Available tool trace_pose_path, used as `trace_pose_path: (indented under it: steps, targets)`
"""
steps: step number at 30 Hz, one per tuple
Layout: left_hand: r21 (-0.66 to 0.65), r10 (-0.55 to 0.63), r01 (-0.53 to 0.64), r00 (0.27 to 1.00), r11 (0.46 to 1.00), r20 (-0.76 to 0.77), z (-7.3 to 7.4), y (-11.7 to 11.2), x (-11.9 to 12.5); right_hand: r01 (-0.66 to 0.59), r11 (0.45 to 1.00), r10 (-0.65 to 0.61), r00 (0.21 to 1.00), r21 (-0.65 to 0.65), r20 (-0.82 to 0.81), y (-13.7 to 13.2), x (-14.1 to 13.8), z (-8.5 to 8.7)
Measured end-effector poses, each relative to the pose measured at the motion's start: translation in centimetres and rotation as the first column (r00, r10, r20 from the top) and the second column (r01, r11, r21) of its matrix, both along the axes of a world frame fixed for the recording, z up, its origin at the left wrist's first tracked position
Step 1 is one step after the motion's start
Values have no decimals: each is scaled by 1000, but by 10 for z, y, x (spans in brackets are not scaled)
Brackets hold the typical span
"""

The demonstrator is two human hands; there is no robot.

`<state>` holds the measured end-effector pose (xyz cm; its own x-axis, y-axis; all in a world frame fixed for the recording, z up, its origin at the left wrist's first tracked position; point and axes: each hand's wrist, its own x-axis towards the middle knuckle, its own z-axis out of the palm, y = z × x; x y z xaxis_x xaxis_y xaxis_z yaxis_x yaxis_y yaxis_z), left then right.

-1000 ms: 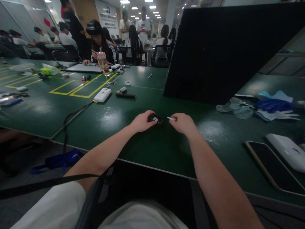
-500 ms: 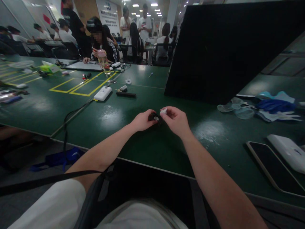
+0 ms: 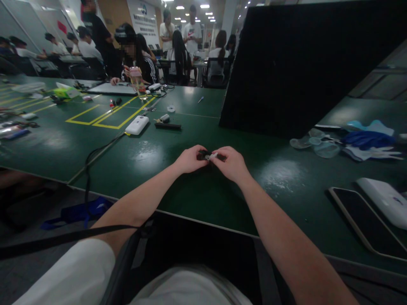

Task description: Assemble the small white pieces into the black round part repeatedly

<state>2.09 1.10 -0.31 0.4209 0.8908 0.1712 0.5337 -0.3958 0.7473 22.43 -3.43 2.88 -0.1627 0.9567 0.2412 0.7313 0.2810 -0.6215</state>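
Near the front of the green table, my left hand (image 3: 193, 159) is closed on a small black part (image 3: 203, 153) with a pale round piece in its middle. Fingers of my right hand (image 3: 231, 161) pinch a small white piece (image 3: 213, 156). That white piece is up against the black part, over its pale centre. What exact kind of things these are, I cannot make out; the fingers hide much of both.
A large black panel (image 3: 295, 67) rises behind my right hand. On the right lie a phone (image 3: 365, 220), a white device (image 3: 384, 201), a small clear-bladed fan (image 3: 324, 146) and gloves (image 3: 372, 144). A white power bank (image 3: 137, 125) with a cable and a black bar (image 3: 168, 126) are left.
My right hand has moved left and slightly down, bringing the white piece from just beside the black part onto it. My left hand has stayed almost still.
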Motion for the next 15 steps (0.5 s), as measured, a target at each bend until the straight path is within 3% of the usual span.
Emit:
trace_pose_path:
  steps: [10, 15]
  targets:
    - [-24, 1, -1, 1000, 1000, -14, 4, -3, 0, 36, 997, -36, 999, 67, 7, -1, 1, 1]
    - [-23, -8, 7, 1000, 1000, -22, 7, -5, 0, 42, 997, -40, 999, -59, 21, -4, -1, 5]
